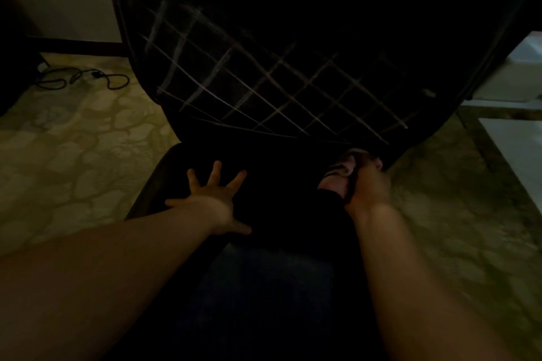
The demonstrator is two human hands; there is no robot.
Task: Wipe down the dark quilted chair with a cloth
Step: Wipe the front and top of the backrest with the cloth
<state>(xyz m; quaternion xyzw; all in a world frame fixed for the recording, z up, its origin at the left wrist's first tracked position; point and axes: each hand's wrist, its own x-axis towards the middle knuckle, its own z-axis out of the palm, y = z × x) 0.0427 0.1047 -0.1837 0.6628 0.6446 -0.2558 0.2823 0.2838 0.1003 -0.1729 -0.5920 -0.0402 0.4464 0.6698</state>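
Left hand splayed flat, bracing chair seat; right hand clutching bunched cloth (dim light). Best: firm strokes into rear crease.

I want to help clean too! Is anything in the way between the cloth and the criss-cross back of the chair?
Nothing visible. The right hand grips the cloth on the seat just below the quilted chair back. The left hand lies spread on the seat, off to the side.

dim, underexposed | brightest patch far right, beyond the right hand | chair near black — stitching streaked with motion blur | wide-angle bending at edges
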